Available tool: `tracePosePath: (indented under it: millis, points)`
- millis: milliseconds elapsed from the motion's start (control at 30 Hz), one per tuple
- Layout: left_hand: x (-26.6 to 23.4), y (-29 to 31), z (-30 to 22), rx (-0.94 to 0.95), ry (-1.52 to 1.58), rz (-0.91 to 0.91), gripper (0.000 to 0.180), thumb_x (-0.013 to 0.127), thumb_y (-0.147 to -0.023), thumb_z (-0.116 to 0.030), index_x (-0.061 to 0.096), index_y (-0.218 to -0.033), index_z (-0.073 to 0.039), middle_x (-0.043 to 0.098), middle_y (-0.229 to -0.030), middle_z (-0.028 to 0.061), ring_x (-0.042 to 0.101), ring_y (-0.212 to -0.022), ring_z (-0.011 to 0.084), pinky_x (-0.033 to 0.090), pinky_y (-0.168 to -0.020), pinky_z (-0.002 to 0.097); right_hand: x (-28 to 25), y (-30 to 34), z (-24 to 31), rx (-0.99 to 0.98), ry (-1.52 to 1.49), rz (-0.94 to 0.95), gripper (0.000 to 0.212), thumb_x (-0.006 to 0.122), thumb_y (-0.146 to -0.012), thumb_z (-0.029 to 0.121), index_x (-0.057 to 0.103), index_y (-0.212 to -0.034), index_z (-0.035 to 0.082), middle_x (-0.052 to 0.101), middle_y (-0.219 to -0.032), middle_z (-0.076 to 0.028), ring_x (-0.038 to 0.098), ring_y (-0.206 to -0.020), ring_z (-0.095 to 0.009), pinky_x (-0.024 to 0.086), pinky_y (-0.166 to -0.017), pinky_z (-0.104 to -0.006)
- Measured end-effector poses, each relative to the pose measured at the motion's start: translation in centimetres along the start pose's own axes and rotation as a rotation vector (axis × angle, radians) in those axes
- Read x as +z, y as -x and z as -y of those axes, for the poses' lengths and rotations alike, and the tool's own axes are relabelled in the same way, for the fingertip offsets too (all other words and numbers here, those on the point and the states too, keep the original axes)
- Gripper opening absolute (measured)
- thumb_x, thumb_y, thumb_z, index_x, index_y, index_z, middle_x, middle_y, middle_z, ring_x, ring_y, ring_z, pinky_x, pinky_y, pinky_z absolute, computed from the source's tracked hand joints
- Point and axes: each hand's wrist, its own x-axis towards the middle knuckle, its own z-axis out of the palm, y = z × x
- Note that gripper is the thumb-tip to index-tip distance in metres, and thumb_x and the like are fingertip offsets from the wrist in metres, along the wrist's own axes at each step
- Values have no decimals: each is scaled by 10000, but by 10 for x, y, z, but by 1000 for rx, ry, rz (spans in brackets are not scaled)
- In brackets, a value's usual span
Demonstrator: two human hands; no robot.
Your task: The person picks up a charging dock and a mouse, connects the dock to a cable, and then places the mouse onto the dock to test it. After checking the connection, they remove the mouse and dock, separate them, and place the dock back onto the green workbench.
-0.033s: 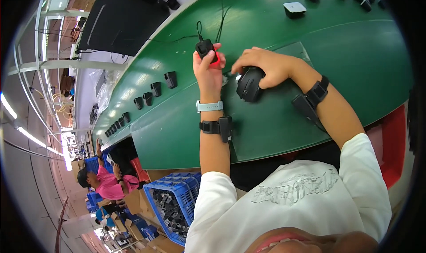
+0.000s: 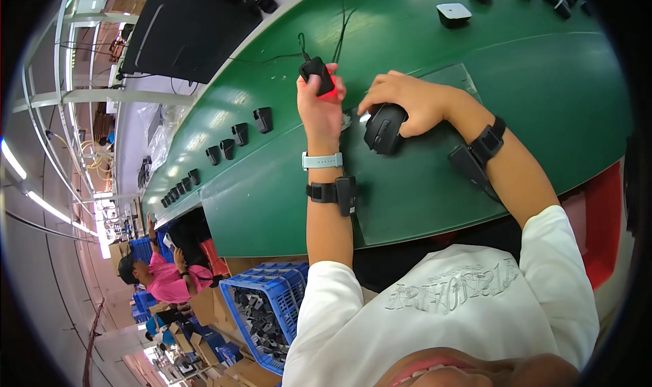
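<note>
A small black box-shaped device (image 2: 317, 75) with a thin black cable at its far end is gripped in my left hand (image 2: 322, 121). My left thumb lies over its near part, slightly blurred. Red light glows on the fingers beside the device. To the right, my right hand (image 2: 422, 104) curves over the far side of a black computer mouse (image 2: 385, 129), its thumb along the near right edge. The mouse sits on a clear sheet (image 2: 435, 156) on the green table. Both my forearms wear black strapped modules, and a pale band circles my left wrist.
Several black devices (image 2: 262, 119) stand in a row along the table's left. More, some white-faced (image 2: 454, 13), lie at the far right. A dark monitor (image 2: 197, 30) stands far left. A blue crate (image 2: 268, 278) of black parts is below left, near a person in pink (image 2: 170, 278).
My left thumb has shifted slightly left on the black device. The right hand stays on the mouse with almost no movement.
</note>
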Motion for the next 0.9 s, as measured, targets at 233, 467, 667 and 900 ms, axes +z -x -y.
tracePosePath:
  millis: [233,467,667,900]
  points:
    - [-9,-1,0,-13,132,87,320,483,-1054,-214,489,-1295,-4,621,-1214,212,634,-943,323,519,-816,430,-8,-4,-11,33,-396,-121,644,660,-578,154,653,-1217,67,660,-1138,-55,608,-1084,-198,475,-957,-339]
    - [4,6,4,34,-212,55,412,619,-987,-72,468,-1350,53,638,-1206,160,658,-1096,287,545,-966,394,-7,-9,-18,103,-926,-679,571,679,-953,114,453,-1466,6,620,-1310,-87,605,-1176,-173,478,-1043,-330]
    - [4,12,13,58,-425,38,611,813,-828,52,497,-1350,23,612,-966,27,630,-858,125,579,-791,303,-6,-7,-19,91,-867,-680,619,738,-905,69,462,-1457,14,627,-1316,-116,603,-1203,-188,490,-1052,-348]
    - [2,11,15,88,-443,47,573,817,-815,65,521,-1303,15,624,-935,38,644,-832,134,600,-765,315,-4,-7,-17,87,-846,-639,623,778,-873,65,487,-1423,27,613,-1300,-105,594,-1209,-190,508,-1037,-353]
